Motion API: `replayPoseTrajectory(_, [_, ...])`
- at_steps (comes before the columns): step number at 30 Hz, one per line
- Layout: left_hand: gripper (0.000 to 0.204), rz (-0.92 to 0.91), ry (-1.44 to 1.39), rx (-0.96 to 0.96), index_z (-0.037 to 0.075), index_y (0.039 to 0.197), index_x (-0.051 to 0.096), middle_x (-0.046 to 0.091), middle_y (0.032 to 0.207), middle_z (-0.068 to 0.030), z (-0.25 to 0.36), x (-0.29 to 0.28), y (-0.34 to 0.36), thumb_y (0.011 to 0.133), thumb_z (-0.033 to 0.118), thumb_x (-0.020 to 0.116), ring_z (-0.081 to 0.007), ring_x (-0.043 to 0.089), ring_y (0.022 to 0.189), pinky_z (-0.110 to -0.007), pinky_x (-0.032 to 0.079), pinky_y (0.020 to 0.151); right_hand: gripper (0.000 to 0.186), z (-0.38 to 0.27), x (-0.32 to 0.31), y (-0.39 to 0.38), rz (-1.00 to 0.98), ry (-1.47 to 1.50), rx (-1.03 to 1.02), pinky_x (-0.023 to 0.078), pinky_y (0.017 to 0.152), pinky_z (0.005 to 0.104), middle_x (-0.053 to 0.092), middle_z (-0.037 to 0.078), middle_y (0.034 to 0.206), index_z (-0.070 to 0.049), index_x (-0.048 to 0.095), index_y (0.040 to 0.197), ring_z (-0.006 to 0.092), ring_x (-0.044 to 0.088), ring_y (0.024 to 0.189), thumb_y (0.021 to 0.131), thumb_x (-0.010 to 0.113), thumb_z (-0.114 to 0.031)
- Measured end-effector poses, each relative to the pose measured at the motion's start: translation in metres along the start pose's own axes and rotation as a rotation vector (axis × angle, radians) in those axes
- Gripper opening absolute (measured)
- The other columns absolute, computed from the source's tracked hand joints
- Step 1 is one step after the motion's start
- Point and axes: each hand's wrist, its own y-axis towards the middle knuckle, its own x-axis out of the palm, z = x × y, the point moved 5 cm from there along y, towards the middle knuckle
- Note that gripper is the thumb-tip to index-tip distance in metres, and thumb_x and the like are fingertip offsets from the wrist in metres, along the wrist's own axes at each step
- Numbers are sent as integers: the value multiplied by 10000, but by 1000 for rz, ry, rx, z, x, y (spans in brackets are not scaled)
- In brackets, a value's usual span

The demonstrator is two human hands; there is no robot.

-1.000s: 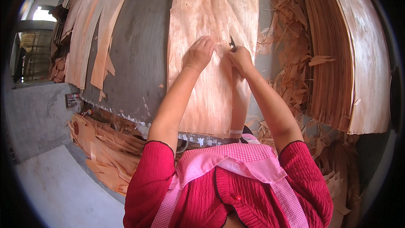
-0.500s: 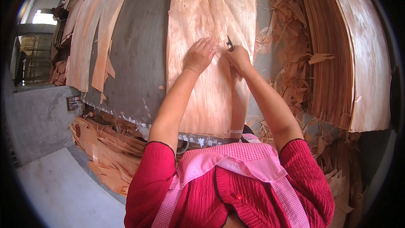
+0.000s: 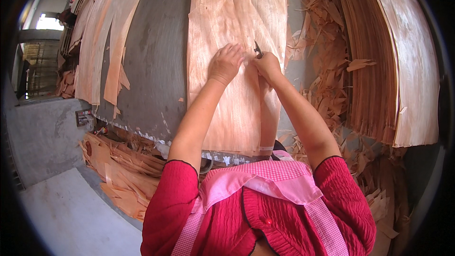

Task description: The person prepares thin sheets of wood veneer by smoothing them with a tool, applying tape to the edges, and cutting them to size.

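A long sheet of thin wood veneer runs away from me along the grey tabletop, its upper face creased and rippled. My left hand lies flat on its middle, fingers stretched out. Just to the right, my right hand is closed around a small dark knife, whose narrow blade points away from me over the veneer. The fist hides its handle, and whether the blade cuts into the sheet cannot be made out. A second layer of veneer shows beneath the right edge.
A tall stack of veneer sheets stands at the right, with torn scraps heaped beside it. More veneer strips lie at the left of the grey tabletop. Below its front edge are piled offcuts.
My left hand has shifted very slightly, its fingers still on the veneer. The knife in my right hand has tilted a little; the sheet stays in place.
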Motion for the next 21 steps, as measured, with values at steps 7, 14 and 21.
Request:
replayPoseTrajectory(7, [360,-69,124,-25,87,1140,528,517,1193,-39,8,-3,0,809,226,545,-219,464,1104,-354,371,928,184,2,3,3,33,42,-50,447,531,313,580,120,619,-9,597,722,213,567,547,703,595,-192])
replayPoseTrajectory(14, [442,-168,65,-32,141,1269,423,405,1325,-12,5,0,0,852,269,489,-220,354,1226,-407,277,1003,231,1,0,-1,-9,33,23,477,699,364,629,194,779,-26,647,793,317,621,753,674,595,-217])
replayPoseTrajectory(21, [438,-257,-20,-48,190,1299,398,344,1377,38,5,8,-2,880,315,431,-202,234,1303,-474,185,1037,283,3,-2,-1,-13,52,36,483,658,356,634,181,751,-10,641,790,299,629,707,699,633,-277])
